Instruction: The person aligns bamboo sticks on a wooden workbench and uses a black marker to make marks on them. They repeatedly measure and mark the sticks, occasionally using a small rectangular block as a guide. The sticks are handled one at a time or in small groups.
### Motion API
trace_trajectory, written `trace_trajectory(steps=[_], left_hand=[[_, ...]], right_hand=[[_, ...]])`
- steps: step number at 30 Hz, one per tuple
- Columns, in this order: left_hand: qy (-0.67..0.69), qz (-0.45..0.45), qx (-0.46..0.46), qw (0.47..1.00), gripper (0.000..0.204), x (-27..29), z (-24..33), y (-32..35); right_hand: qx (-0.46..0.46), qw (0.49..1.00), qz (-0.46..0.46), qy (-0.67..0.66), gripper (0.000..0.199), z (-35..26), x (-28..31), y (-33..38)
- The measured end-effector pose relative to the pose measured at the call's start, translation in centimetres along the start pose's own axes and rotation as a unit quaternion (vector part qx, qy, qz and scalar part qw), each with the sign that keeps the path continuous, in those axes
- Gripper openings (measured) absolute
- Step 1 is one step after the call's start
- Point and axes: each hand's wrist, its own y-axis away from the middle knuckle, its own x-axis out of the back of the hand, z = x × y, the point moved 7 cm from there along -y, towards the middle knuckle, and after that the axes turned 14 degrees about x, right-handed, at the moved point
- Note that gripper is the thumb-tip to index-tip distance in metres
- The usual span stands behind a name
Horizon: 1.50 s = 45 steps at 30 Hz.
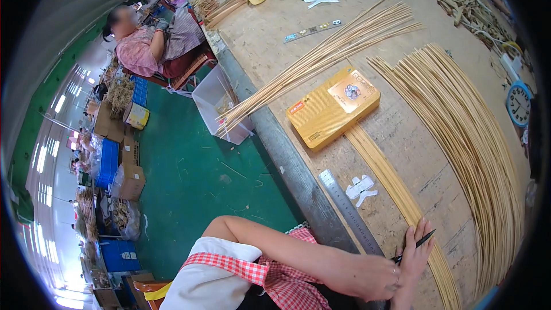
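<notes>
My left arm reaches across from the lower left. My left hand (370, 275) is closed, with a ring on one finger, beside my right wrist; what its fingers hold is hidden. My right hand (414, 248) rests on a flat row of narrow pale strips (393, 186). A black pen (425, 237) lies between its fingers, its rear end close to my left hand. The strips run up beneath a gold box (324, 116). A metal ruler (347, 209) lies left of them near the table edge, beside a white paper cutout (361, 189).
A large fan of thin sticks (459, 138) spreads on the right. Another stick bundle (321, 66) overhangs the table edge (275, 143) above a white bin (215, 100). A patterned ruler (313, 31) and round clock (519, 103) lie farther off. A seated person (143, 46) is at far left.
</notes>
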Motion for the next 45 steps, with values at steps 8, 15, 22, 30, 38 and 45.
trace_trajectory(steps=[8, 15, 22, 30, 38, 45], left_hand=[[-0.050, 0.108, 0.098, 0.988, 0.033, 8.4, -3.1, 0.3], [-0.125, 0.122, 0.109, 0.979, 0.036, 7.5, -5.0, 0.6], [-0.067, 0.095, 0.132, 0.984, 0.043, 7.0, -5.7, 0.5], [-0.056, 0.092, 0.139, 0.984, 0.045, 6.7, -6.3, 1.1], [-0.097, 0.083, 0.140, 0.982, 0.050, 7.5, -7.8, 0.1], [-0.072, 0.071, 0.212, 0.972, 0.062, 8.1, -10.1, -0.3]], right_hand=[[-0.032, 0.996, 0.023, -0.082, 0.052, -3.7, 4.5, -2.3], [-0.041, 0.996, 0.026, -0.071, 0.051, -3.7, 4.6, -2.5], [-0.046, 0.996, 0.019, -0.073, 0.055, -3.7, 4.7, -2.6], [-0.036, 0.997, 0.022, -0.072, 0.054, -4.1, 4.6, -2.6], [-0.057, 0.993, -0.012, -0.101, 0.064, -4.2, 5.9, -3.0], [-0.044, 0.993, -0.010, -0.109, 0.062, -3.6, 5.1, -3.3]])
